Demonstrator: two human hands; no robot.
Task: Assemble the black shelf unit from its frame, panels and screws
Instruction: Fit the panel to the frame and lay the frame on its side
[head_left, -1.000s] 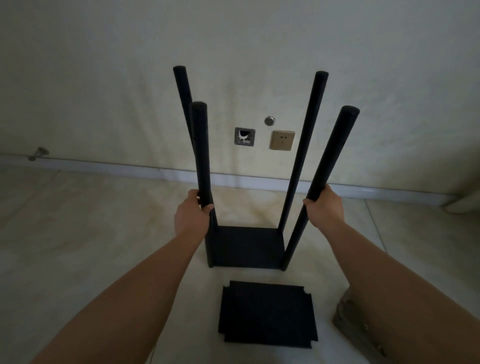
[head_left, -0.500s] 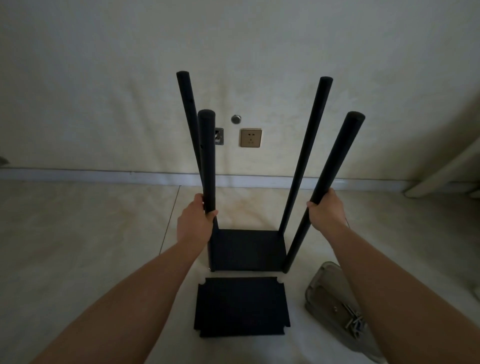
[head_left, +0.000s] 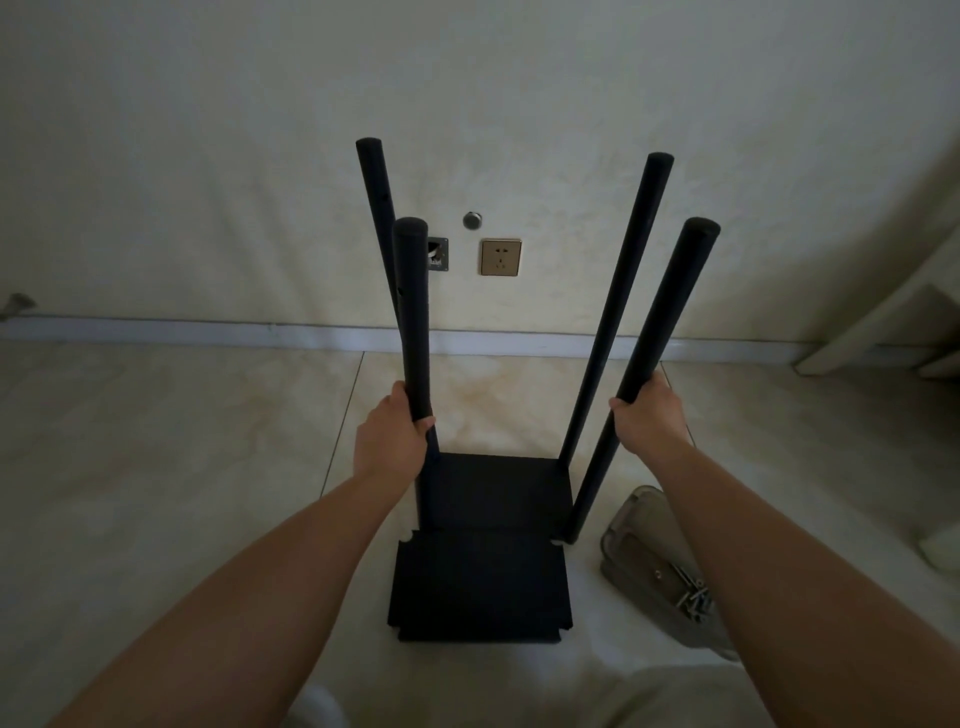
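The black shelf frame (head_left: 498, 488) stands upright on the tiled floor, its bottom panel fitted between several round black posts. My left hand (head_left: 392, 439) grips the near left post (head_left: 411, 312) about halfway up. My right hand (head_left: 647, 418) grips the near right post (head_left: 670, 306) at a similar height. A loose black panel (head_left: 480, 587) with notched corners lies flat on the floor just in front of the frame, its far edge right at the frame's near posts. Screws (head_left: 691, 597) lie in a clear plastic bag (head_left: 636, 545) to the right.
A wall with a gold socket (head_left: 500, 257), a round metal fitting (head_left: 471, 220) and a square metal plate (head_left: 437, 253) stands close behind the frame. A white baseboard (head_left: 208, 332) runs along it. Pale furniture (head_left: 883, 322) stands at the far right.
The frame stands nearer the loose panel: a clear gap a second ago has closed to none. The screw bag has come into view at the right. Both hands keep their grip on the near posts.
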